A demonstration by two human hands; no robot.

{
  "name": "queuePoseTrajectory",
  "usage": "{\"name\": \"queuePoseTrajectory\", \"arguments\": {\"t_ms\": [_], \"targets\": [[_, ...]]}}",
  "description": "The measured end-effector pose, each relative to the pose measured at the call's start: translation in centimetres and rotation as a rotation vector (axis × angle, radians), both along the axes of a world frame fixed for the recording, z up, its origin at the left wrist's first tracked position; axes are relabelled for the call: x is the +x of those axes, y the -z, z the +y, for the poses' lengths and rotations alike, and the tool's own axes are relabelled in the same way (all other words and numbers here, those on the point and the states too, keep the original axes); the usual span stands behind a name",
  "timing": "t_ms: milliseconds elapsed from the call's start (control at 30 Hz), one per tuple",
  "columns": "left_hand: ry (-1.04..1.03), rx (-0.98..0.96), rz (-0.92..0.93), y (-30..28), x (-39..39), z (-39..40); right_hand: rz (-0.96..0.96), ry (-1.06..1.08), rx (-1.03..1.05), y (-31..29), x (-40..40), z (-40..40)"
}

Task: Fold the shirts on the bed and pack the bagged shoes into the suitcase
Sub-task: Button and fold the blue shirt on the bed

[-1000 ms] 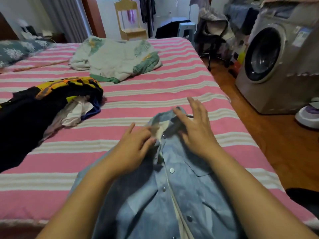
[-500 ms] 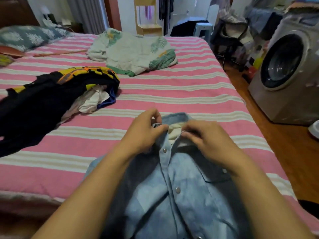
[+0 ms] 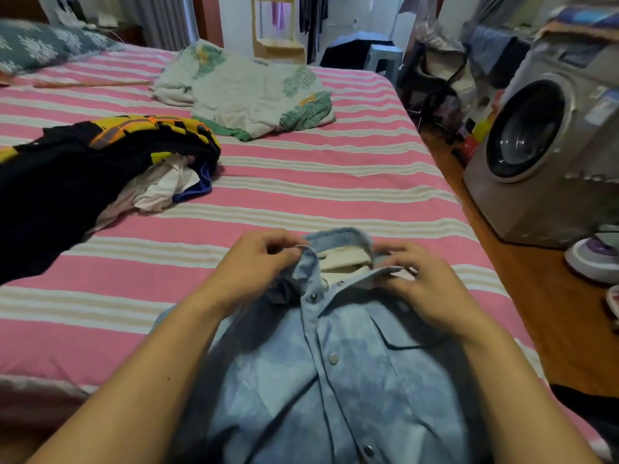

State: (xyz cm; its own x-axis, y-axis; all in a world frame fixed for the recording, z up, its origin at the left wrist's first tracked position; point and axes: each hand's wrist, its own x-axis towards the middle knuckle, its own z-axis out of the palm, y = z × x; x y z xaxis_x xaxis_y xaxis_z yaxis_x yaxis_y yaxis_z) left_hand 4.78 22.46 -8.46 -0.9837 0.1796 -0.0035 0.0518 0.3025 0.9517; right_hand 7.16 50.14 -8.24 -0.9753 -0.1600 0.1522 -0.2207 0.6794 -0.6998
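The bed [image 3: 301,182] with pink stripes lies under both hands. A pile of dark clothes [image 3: 83,175] sits far off past the left hand [image 3: 258,262]. The blue shirt [image 3: 335,380] lies flat between the arms. The left hand and the right hand [image 3: 422,283] each pinch its collar [image 3: 338,239].

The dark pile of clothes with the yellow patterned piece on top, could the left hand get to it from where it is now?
Probably yes: the pile lies to the left hand's side across bare striped bedding, though that hand pinches the denim shirt's collar.
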Motion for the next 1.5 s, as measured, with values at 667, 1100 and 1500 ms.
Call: {"name": "queuePoseTrajectory", "arguments": {"t_ms": [667, 1100, 1500], "targets": [[-0.034, -0.06, 0.06, -1.2, -0.2, 0.8, 0.282, -0.049, 0.2, -2.2, -1.3, -4.8], [0.112, -0.128, 0.093, -1.9, -0.2, 1.3, 0.438, -0.159, 0.356, -1.5, -0.9, -6.8], [0.184, -0.191, 0.035, -2.3, -0.1, 1.4, 0.228, -0.16, 0.28, -1.8, -1.4, -7.2]]}}
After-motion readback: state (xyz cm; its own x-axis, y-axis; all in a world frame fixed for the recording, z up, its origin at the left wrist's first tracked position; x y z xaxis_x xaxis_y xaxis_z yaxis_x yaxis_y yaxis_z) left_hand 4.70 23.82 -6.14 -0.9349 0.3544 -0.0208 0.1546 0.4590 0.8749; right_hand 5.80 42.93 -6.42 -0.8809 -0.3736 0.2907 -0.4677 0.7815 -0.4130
